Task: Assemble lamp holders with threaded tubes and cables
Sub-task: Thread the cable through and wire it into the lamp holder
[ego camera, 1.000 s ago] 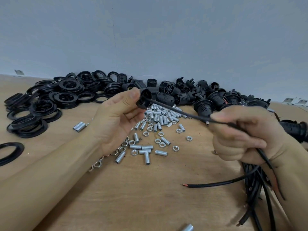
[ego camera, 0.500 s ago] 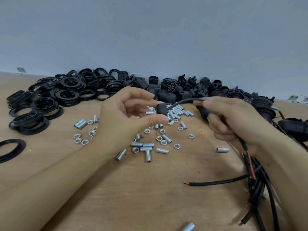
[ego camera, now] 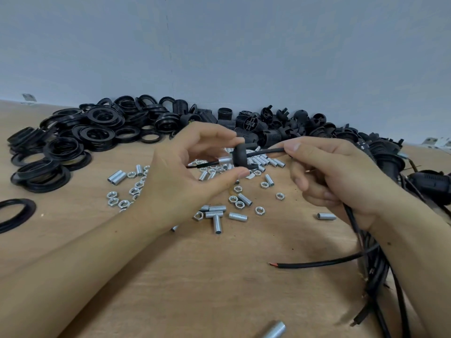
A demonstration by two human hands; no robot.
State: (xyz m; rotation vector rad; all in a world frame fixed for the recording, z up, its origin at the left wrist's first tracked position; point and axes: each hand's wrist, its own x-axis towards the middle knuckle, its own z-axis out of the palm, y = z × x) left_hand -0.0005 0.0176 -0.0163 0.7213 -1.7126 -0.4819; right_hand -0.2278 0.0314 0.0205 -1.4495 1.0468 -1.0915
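Observation:
My left hand (ego camera: 188, 176) pinches a small black lamp holder cap (ego camera: 239, 156) between thumb and fingers, above the table. A short silver threaded tube (ego camera: 225, 160) sticks out of the cap's left side. A black cable (ego camera: 266, 152) runs through the cap, and its stripped end (ego camera: 195, 165) pokes out left of the tube. My right hand (ego camera: 334, 176) pinches the cable just right of the cap, and the rest of the cable hangs down past my right wrist.
Loose silver tubes (ego camera: 217, 223) and nuts (ego camera: 124, 203) lie scattered on the wooden table (ego camera: 170, 289). Black rings (ego camera: 97, 132) are piled at the back left, black lamp holder bodies (ego camera: 273, 132) along the back. A cable bundle (ego camera: 380, 276) lies at the right.
The cable has been pushed further through the cap, so its end now sticks out left of the tube. Both hands have come closer together and lower over the tubes.

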